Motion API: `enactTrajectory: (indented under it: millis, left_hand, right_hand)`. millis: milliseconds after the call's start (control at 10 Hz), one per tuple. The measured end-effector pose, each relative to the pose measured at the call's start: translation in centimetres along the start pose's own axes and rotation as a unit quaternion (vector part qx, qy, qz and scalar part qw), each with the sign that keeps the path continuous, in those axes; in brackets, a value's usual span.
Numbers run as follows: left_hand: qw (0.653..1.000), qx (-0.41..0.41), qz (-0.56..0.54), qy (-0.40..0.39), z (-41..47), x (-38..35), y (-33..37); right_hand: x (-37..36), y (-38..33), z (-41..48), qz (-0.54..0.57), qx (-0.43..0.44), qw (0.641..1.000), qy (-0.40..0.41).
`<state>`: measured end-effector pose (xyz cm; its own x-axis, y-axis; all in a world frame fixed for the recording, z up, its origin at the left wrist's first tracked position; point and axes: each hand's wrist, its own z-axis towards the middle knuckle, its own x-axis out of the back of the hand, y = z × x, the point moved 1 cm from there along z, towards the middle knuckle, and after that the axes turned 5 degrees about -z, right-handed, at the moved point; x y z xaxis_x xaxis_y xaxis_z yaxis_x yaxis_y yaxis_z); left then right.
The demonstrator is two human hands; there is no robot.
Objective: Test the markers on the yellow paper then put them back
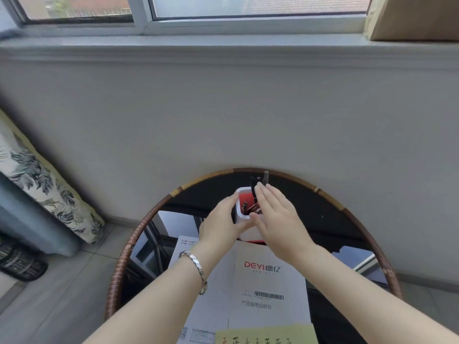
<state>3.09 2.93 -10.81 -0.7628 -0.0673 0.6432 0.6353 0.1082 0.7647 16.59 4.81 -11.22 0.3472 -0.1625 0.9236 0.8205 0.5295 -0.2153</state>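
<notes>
A white and red pen holder (240, 214) stands at the far side of the round glass table, with several markers (253, 188) sticking up out of it. My left hand (221, 225) wraps the holder's left side and front. My right hand (275, 214) is at the holder's right side, thumb near the rim and fingers stretched up beside the markers; whether it pinches a marker is hidden. The yellow paper (268, 335) lies at the near edge with several red marks on it.
The round table (129, 247) has a wicker rim and a dark reflective top and stands against a grey wall. A white manual (263, 281) and other sheets lie under my arms. A leaf-print cushion (44, 184) leans at the left. A cardboard box (412, 18) sits on the windowsill.
</notes>
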Motion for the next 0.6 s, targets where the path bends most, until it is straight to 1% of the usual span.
enactTrajectory:
  millis: [100, 200, 300, 400, 500, 600]
  left_hand:
    - [1.000, 0.001, -0.001, 0.001, -0.1, 0.0, 0.0]
    - [1.000, 0.008, 0.003, -0.008, -0.1, 0.1, 0.2]
    - [0.999, 0.015, 0.019, -0.028, -0.3, 0.4, 1.1]
    - [0.997, 0.027, 0.050, -0.053, -0.3, 0.4, 1.7]
    - [0.992, 0.090, 0.082, -0.035, -0.9, 0.8, 2.8]
    - [0.987, 0.060, 0.142, -0.040, -2.0, 1.8, 4.5]
  right_hand:
    - [0.2, -0.4, 0.3, -0.003, -0.014, 0.999, -0.050]
    - [1.5, -0.5, 1.1, 0.049, -0.058, 0.995, -0.065]
    - [3.7, -0.4, 0.4, 0.154, -0.132, 0.979, 0.003]
    - [5.5, -0.1, -0.3, 0.126, -0.208, 0.968, -0.063]
    - [7.5, 0.2, -0.5, 0.052, -0.252, 0.941, -0.221]
    - [8.4, 0.2, -1.2, 0.041, -0.264, 0.916, -0.301]
